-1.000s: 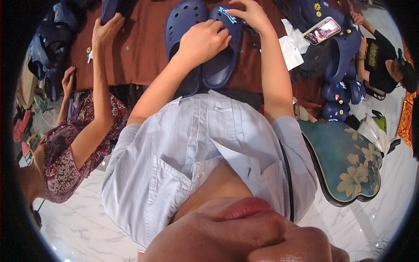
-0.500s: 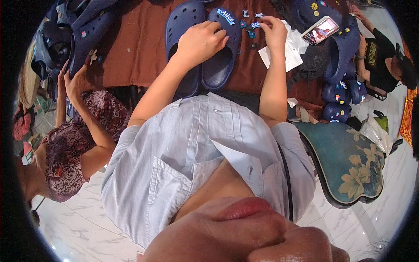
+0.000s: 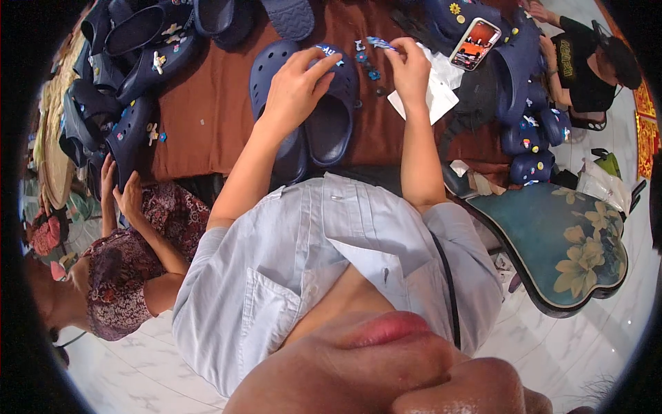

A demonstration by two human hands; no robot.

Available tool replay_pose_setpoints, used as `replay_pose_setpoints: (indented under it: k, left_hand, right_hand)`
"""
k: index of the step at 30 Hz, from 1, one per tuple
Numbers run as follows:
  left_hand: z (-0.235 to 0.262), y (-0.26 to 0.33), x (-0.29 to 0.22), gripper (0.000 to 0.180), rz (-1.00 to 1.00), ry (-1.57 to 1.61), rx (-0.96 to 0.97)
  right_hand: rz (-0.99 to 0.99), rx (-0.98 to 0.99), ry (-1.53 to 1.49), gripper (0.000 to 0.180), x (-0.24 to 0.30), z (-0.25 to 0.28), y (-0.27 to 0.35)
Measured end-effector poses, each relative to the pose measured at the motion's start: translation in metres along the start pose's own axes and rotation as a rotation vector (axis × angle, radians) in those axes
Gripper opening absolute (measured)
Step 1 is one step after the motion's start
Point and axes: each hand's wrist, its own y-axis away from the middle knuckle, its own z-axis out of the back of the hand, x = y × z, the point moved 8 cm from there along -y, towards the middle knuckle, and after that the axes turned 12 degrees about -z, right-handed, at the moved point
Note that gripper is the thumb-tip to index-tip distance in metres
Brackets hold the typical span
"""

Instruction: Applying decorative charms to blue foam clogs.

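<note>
A pair of navy clogs lies side by side in front of me, the left clog point(image 3: 259, 72) and the right clog point(image 3: 331, 131). A blue-and-white shoe charm point(image 3: 329, 50) sits on the right clog's toe, partly covered by fingers. Across the clogs' upper part rests my left hand point(image 3: 300, 86), open, its fingers apart and reaching toward that charm. My right hand point(image 3: 411, 72) pinches another blue-and-white charm point(image 3: 378, 43) above the cloth, right of the clogs. Just below it lie several small charms, including a blue flower charm point(image 3: 374, 74).
A brown cloth point(image 3: 200, 96) covers the table. White paper point(image 3: 434, 100) and a lit phone point(image 3: 476, 43) lie at right. Navy clogs point(image 3: 162, 69) pile at left, more at right. People sit on both sides; one person's hands point(image 3: 127, 196) touch a clog. A flowered stool point(image 3: 552, 241) stands lower right.
My view has shifted, bringing more clogs into sight at the top. The right hand has lifted its charm up and away from the loose ones. My left fingers have spread over the clog's toe.
</note>
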Motion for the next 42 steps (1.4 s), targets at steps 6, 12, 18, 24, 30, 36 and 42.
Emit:
replay_pose_setpoints:
  k: [6, 12, 18, 24, 30, 36, 42]
  left_hand:
    - [0.015, -0.005, -0.006, 0.036, -0.184, -0.167, -0.111]
    - [0.042, 0.028, 0.018, 0.022, -0.021, -0.147, -0.228]
    - [0.063, 0.095, 0.123, 0.018, 0.778, 0.256, -0.484]
    - [0.032, 0.103, 0.157, 0.019, 0.887, 0.407, -0.475]
    - [0.017, 0.065, 0.147, 0.02, 0.333, -0.033, -0.294]
    - [0.008, 0.053, 0.129, 0.021, 0.228, -0.295, -0.084]
    - [0.013, 0.048, 0.119, 0.019, 0.093, -0.425, 0.14]
  right_hand:
    - [-0.097, 0.363, -0.378, 0.019, 0.054, -0.048, 0.041]
    - [-0.106, 0.448, -0.55, 0.021, 0.079, -0.076, 0.057]
    - [0.368, 0.266, -0.066, 0.028, 0.095, -0.078, 0.079]
    - [0.586, 0.241, 0.188, 0.029, 0.104, -0.097, 0.106]
    - [0.582, 0.265, 0.201, 0.03, 0.099, -0.099, 0.106]
    - [0.634, 0.228, 0.227, 0.029, 0.102, -0.1, 0.107]
    - [0.644, 0.244, 0.265, 0.044, 0.102, -0.105, 0.11]
